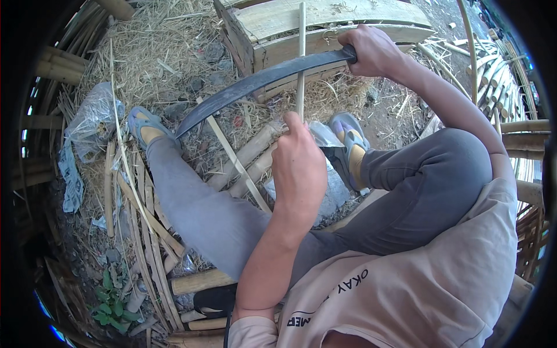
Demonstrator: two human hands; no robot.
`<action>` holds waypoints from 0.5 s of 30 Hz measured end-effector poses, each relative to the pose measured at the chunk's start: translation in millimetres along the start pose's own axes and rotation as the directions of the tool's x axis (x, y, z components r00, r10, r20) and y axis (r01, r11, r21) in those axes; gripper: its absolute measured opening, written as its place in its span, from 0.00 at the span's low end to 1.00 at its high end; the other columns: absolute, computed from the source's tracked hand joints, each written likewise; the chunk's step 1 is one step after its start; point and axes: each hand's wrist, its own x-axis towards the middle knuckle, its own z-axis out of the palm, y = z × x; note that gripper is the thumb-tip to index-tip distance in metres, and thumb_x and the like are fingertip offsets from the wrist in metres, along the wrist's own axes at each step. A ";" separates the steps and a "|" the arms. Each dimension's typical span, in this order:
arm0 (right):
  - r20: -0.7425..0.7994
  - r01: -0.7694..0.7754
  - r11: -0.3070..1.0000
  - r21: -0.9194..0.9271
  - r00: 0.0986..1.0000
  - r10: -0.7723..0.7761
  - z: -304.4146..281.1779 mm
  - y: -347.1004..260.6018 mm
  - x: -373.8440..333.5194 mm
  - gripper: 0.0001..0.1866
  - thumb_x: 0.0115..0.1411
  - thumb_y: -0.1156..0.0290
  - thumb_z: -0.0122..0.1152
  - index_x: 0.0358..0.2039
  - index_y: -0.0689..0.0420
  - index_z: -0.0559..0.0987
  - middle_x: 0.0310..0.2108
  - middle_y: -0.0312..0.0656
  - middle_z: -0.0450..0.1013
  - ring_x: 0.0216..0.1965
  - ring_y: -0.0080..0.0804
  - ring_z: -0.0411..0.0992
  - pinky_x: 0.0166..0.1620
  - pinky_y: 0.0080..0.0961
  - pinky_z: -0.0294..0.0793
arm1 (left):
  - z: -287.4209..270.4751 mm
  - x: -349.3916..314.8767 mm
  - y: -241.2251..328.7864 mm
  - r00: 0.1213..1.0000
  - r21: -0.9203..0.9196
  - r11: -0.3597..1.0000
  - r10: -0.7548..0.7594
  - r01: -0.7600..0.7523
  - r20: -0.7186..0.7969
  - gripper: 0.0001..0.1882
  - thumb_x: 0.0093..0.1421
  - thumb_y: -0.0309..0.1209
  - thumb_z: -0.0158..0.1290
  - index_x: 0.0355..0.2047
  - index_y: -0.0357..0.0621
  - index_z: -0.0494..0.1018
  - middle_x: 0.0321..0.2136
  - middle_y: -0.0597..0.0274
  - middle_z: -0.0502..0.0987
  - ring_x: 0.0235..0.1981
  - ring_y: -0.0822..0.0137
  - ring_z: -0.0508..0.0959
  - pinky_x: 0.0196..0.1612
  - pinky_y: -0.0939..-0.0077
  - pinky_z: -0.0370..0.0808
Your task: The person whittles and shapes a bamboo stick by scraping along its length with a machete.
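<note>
My left hand [299,168] is closed around the lower end of a narrow bamboo strip [301,29], which stands out away from me. In my right hand [376,53] is the dark handle end of a long curved machete [249,86]. Its blade reaches left across the strip, passing over it beyond my left fist, with the tip near my left foot. Whether the edge bites into the bamboo cannot be made out. A small pale metal-looking blade or plate [325,136] shows just right of my left fist, partly hidden.
A slatted wooden crate [342,40] stands ahead. Bamboo poles [250,148] and another strip [232,153] lie between my feet. Plastic sheeting [96,122], long slats [145,232] and a green plant [113,304] are at left. Cut bamboo pieces [498,75] are piled at right.
</note>
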 end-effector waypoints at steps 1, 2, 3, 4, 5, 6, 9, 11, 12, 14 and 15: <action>-0.002 -0.011 1.000 -0.020 1.000 0.011 -0.7 2.0 -0.4 0.06 0.38 0.77 0.59 0.20 0.63 0.75 0.17 0.53 0.71 0.24 0.57 0.73 0.32 0.46 0.71 | 0.2 -0.2 -1.1 1.000 0.000 1.000 0.011 -0.011 -0.011 0.09 0.70 0.26 0.41 0.43 0.28 0.62 0.24 0.34 0.78 0.29 0.38 0.81 0.31 0.48 0.79; 0.000 -0.006 1.000 -0.022 1.000 0.006 -2.4 4.6 -0.5 0.06 0.38 0.77 0.59 0.20 0.63 0.75 0.17 0.53 0.71 0.24 0.57 0.73 0.32 0.46 0.71 | 0.4 -0.4 -1.6 1.000 -0.001 1.000 0.022 -0.022 -0.022 0.09 0.70 0.25 0.41 0.42 0.28 0.62 0.24 0.35 0.77 0.29 0.38 0.81 0.30 0.49 0.79; 0.028 -0.040 0.997 -0.065 0.999 0.042 -4.4 7.5 -0.3 0.08 0.38 0.76 0.61 0.23 0.62 0.78 0.20 0.54 0.74 0.27 0.56 0.75 0.34 0.46 0.75 | 0.2 -0.8 -2.1 1.000 -0.004 1.000 0.019 -0.019 -0.025 0.09 0.70 0.25 0.41 0.42 0.28 0.62 0.24 0.35 0.77 0.29 0.38 0.81 0.30 0.49 0.79; 0.055 -0.072 0.991 -0.109 0.995 0.078 -6.3 11.2 -0.2 0.11 0.38 0.75 0.63 0.27 0.62 0.81 0.22 0.54 0.77 0.29 0.54 0.77 0.37 0.45 0.78 | -0.1 -1.2 -2.6 1.000 -0.010 1.000 0.017 -0.018 -0.017 0.09 0.70 0.25 0.42 0.42 0.28 0.62 0.24 0.35 0.77 0.29 0.38 0.81 0.30 0.48 0.79; 0.036 -0.076 0.990 -0.120 0.996 0.081 -9.6 17.0 -1.3 0.10 0.40 0.75 0.61 0.27 0.62 0.81 0.24 0.54 0.77 0.30 0.54 0.78 0.39 0.45 0.78 | -1.2 -1.8 -2.5 1.000 -0.015 1.000 0.019 -0.019 -0.009 0.09 0.70 0.25 0.42 0.41 0.28 0.62 0.23 0.35 0.77 0.29 0.38 0.81 0.30 0.48 0.79; 0.036 -0.077 0.989 -0.125 0.996 0.083 -12.0 29.1 -2.6 0.10 0.40 0.75 0.61 0.27 0.62 0.81 0.24 0.54 0.77 0.30 0.54 0.78 0.39 0.45 0.78 | -0.8 -4.0 -2.4 1.000 -0.019 1.000 0.023 -0.023 -0.009 0.09 0.70 0.25 0.42 0.41 0.28 0.62 0.23 0.35 0.77 0.29 0.38 0.81 0.30 0.48 0.79; -0.077 -0.218 0.960 -0.173 0.975 0.208 -19.5 62.8 -4.2 0.09 0.44 0.75 0.58 0.28 0.63 0.81 0.25 0.55 0.78 0.30 0.54 0.79 0.40 0.44 0.78 | -0.8 -9.9 -3.8 1.000 -0.031 0.999 0.022 -0.022 0.005 0.08 0.70 0.25 0.42 0.41 0.28 0.63 0.23 0.35 0.77 0.29 0.38 0.81 0.30 0.49 0.78; 0.012 -0.329 0.930 -0.162 0.942 0.335 -31.0 72.3 -3.5 0.10 0.46 0.75 0.56 0.28 0.64 0.81 0.26 0.55 0.79 0.31 0.54 0.79 0.41 0.45 0.78 | -1.2 -8.8 -3.2 1.000 -0.003 1.000 0.000 0.000 0.016 0.08 0.69 0.25 0.43 0.41 0.28 0.63 0.23 0.35 0.77 0.29 0.38 0.81 0.30 0.49 0.78; 0.013 -0.328 0.931 -0.162 0.942 0.334 -27.0 71.7 -4.5 0.10 0.46 0.75 0.56 0.28 0.64 0.81 0.26 0.55 0.79 0.31 0.54 0.79 0.41 0.45 0.78 | 1.3 -8.4 -4.3 1.000 -0.004 1.000 -0.002 0.002 0.016 0.08 0.69 0.25 0.43 0.41 0.28 0.63 0.23 0.35 0.77 0.29 0.38 0.81 0.30 0.49 0.78; 0.013 -0.233 0.970 -0.066 0.972 0.234 -13.0 64.7 -11.6 0.10 0.47 0.74 0.56 0.29 0.65 0.81 0.27 0.57 0.78 0.32 0.56 0.78 0.40 0.45 0.77 | 8.5 -8.1 -8.5 0.996 -0.032 0.998 0.049 -0.052 -0.073 0.08 0.70 0.26 0.42 0.39 0.29 0.65 0.19 0.37 0.75 0.25 0.37 0.79 0.24 0.46 0.72; 0.085 -0.166 0.985 -0.043 0.982 0.170 -8.4 53.7 -10.5 0.10 0.47 0.74 0.57 0.29 0.66 0.80 0.27 0.59 0.77 0.33 0.58 0.78 0.41 0.45 0.76 | 7.5 -7.5 -7.7 0.997 -0.029 0.998 0.048 -0.050 -0.068 0.08 0.70 0.26 0.42 0.39 0.29 0.65 0.19 0.37 0.75 0.25 0.37 0.79 0.24 0.46 0.72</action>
